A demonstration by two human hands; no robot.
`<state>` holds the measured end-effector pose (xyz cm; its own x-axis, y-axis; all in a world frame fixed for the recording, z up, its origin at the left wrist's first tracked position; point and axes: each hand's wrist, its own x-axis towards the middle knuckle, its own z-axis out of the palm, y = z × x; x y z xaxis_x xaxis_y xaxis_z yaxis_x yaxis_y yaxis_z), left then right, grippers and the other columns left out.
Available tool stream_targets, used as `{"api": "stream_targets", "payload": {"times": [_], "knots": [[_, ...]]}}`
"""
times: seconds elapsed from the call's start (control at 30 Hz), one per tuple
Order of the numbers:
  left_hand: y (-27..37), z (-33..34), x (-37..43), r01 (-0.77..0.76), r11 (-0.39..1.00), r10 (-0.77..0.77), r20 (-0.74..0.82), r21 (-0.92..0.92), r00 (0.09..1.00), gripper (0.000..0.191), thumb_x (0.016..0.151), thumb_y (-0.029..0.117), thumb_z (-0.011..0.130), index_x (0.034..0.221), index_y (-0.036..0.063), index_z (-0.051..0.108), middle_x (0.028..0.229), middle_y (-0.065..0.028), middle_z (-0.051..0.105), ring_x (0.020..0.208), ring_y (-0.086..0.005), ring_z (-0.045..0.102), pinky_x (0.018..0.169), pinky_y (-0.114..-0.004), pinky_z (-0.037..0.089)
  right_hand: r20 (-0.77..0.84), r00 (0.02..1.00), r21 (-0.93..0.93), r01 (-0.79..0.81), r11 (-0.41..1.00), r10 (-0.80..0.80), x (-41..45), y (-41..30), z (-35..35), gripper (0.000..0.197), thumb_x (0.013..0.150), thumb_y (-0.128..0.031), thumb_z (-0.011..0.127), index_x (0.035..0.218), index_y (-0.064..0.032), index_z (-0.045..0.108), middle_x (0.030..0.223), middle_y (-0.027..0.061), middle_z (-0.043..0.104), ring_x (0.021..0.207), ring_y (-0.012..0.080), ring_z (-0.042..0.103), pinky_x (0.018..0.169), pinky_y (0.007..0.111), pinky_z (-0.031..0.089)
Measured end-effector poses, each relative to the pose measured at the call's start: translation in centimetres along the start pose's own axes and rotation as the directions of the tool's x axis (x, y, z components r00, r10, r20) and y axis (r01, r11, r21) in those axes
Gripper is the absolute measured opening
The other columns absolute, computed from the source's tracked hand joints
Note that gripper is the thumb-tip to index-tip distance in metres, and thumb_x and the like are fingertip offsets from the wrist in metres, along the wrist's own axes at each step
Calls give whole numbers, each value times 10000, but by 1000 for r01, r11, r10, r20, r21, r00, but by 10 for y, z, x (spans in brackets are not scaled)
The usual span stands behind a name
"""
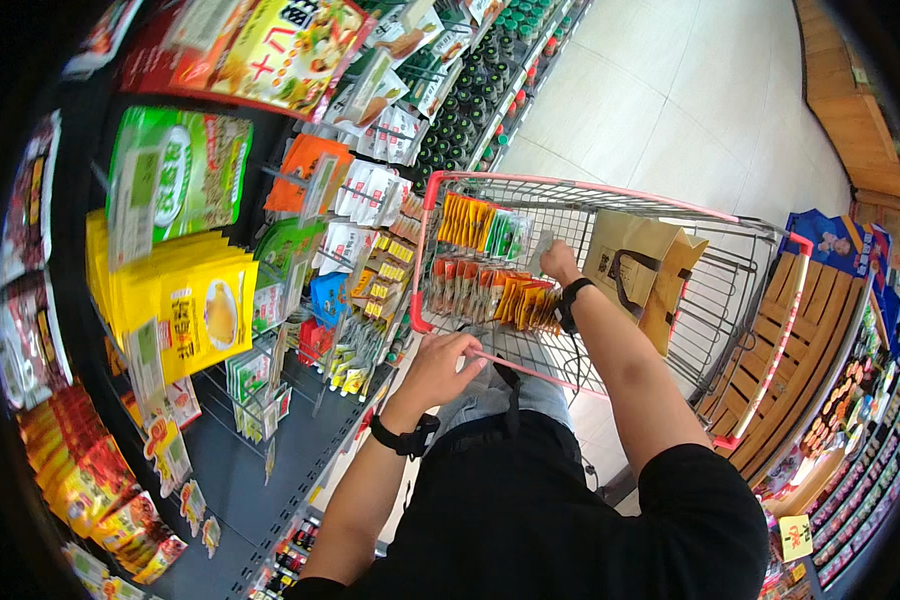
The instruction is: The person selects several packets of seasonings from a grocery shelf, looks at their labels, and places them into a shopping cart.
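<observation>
A wire shopping cart (570, 187) with a red and pink rim stands right in front of me. Over its basket, my right hand (560, 262) grips a small pale packet (541, 251) beside rows of seasoning packets. Orange-yellow packets (466, 222) and green-and-white ones (507, 234) stand in one row, red-brown ones (465, 285) and more orange ones (529, 303) in another. A tan paper bag (621, 259) with dark handles leans in the cart to the right of that hand. My left hand (442, 367) rests at the cart's near rim, fingers bent; whether they close on the rim cannot be told.
On the left, a shelf unit carries hanging yellow pouches (210, 307), a green pouch (184, 169) and many small packets. Dark-capped jars (472, 105) line the shelf beyond. A slatted wooden stand (802, 330) is to the right of the cart, with pale floor tiles (645, 97) ahead.
</observation>
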<state>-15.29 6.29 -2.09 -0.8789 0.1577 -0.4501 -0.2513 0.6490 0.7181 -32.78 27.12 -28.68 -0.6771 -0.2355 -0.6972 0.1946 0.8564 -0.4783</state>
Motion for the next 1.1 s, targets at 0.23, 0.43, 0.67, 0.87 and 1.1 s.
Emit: {"api": "stream_targets", "payload": {"times": [0.23,0.43,0.67,0.87,1.1], "knots": [[-111,68,-16,396,564,-500,82,-725,862,194,915,184,610,991,6,622,873,-94,669,815,-177,642,760,-292,510,25,996,84,-91,992,89,42,8,16,344,832,-191,555,1034,78,625,1042,323,627,1008,454,599,863,470,492],[-172,93,-53,643,580,-676,145,-501,723,208,935,194,578,1007,3,615,852,-91,656,808,-156,641,737,-275,507,29,998,33,-62,998,61,64,9,33,321,789,-179,646,1004,58,627,999,299,643,989,437,619,859,457,509],[-143,86,-21,555,624,-606,107,-550,788,178,936,190,586,979,19,611,853,-74,652,798,-152,631,735,-276,502,74,984,-38,163,986,-160,64,-5,63,312,808,-116,569,1065,59,558,988,318,631,956,455,618,841,483,509],[-100,84,36,411,682,-439,111,-605,892,125,924,133,603,987,24,608,847,-29,623,795,-111,585,725,-251,472,-13,999,101,38,994,-37,64,3,59,342,826,-79,489,1137,64,495,995,344,613,965,470,606,867,498,491],[-133,82,16,433,721,-465,84,-541,881,131,931,135,589,989,18,605,846,-43,635,762,-123,606,701,-260,487,111,994,186,-33,982,13,45,-13,39,458,838,-162,593,1234,33,468,1116,306,604,1056,444,583,914,486,475]]}}
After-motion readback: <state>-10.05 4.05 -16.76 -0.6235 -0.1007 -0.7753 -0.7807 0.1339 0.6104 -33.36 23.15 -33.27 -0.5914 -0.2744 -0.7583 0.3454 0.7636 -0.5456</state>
